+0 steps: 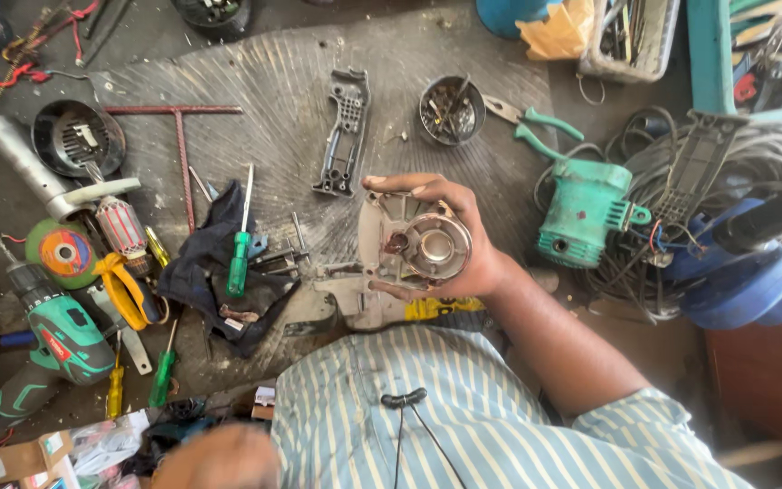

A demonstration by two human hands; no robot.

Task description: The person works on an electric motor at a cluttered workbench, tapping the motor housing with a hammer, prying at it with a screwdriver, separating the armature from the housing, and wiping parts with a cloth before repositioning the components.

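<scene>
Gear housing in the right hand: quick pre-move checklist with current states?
1. Right hand grips the gear housing: ok, fingers wrap its edges.
2. Housing clear of the mat: ok, held above it.
3. Left hand free: cannot tell, blurred at the lower edge.
4. Green screwdriver nearby: ok, lying on the dark cloth.
5. Screw cup upright: ok.
6. Pliers unobstructed: ok.
</scene>
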